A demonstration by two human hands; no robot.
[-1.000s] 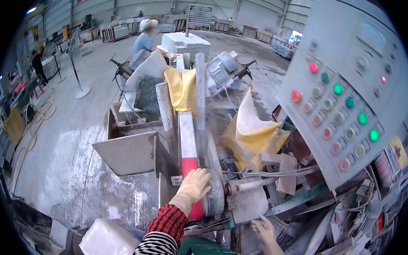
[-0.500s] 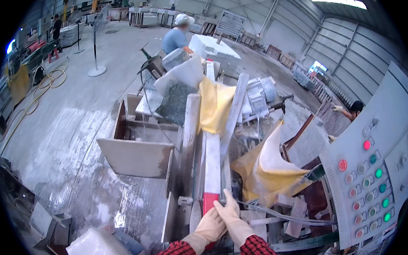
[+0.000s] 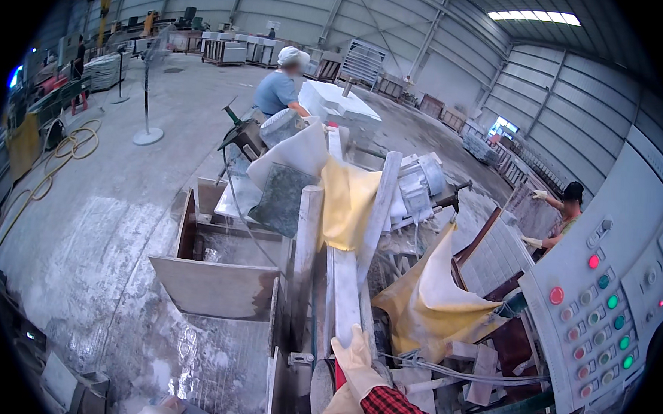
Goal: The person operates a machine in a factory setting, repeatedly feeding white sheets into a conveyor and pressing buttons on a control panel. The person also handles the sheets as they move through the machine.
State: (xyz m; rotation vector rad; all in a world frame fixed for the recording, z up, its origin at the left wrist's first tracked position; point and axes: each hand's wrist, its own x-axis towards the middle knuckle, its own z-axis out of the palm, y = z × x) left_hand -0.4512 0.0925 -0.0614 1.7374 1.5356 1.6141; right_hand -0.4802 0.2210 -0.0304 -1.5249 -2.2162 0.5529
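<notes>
Your right hand (image 3: 357,362) lies over the near part of the long white strip (image 3: 344,290), its thumb standing apart from the fingers, so the hand is spread rather than pinching; your left hand (image 3: 337,411) is low by the bottom edge, partly covered by your right sleeve (image 3: 403,413), and I cannot tell how its fingers stand or whether they touch anything; a red patch (image 3: 340,378) shows just beside your right glove. The strip runs away from you along the machine, between the left board (image 3: 308,243) and the right board (image 3: 380,209), and goes in under the yellow flap (image 3: 348,208); as for how far along things look, I judge it partway, since one stretch is already under the flap while a good stretch is left on your side; another white piece (image 3: 334,141) shows beyond the flap, on the side of the co-worker in blue (image 3: 275,90), but I cannot tell whether it is the same one; what the flap covers is hidden, so no finished work can be confirmed; the button panel (image 3: 603,319) stands to your right, well apart from both hands.
</notes>
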